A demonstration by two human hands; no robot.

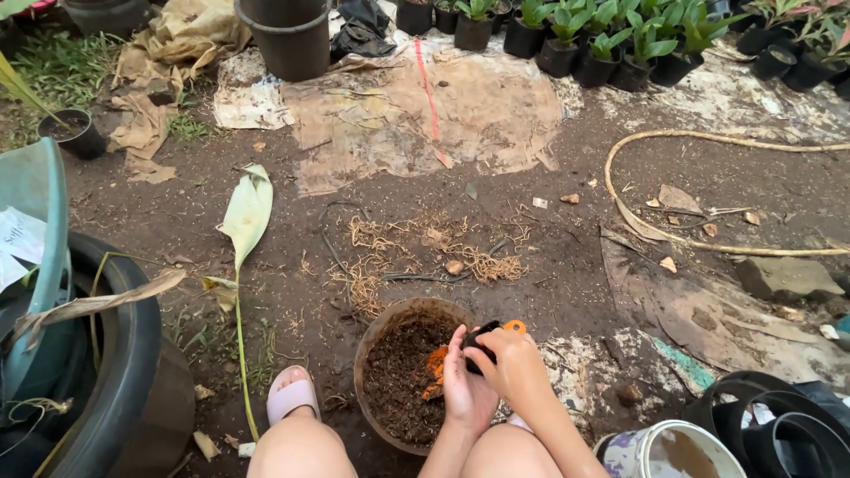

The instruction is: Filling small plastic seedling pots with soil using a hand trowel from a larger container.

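Bare soil ground, brown soil pot [398, 372] between your knees. Over its right rim, your left hand [467, 389] and right hand [516, 367] both grip a small black pot [481, 341], fingers wrapped around it; orange tool [436, 365] just below.

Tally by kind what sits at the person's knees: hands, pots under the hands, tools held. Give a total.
Hands: 2 (left hand, right hand)
Brown pot of soil: 1
Orange-and-black tool: 1
Total: 4
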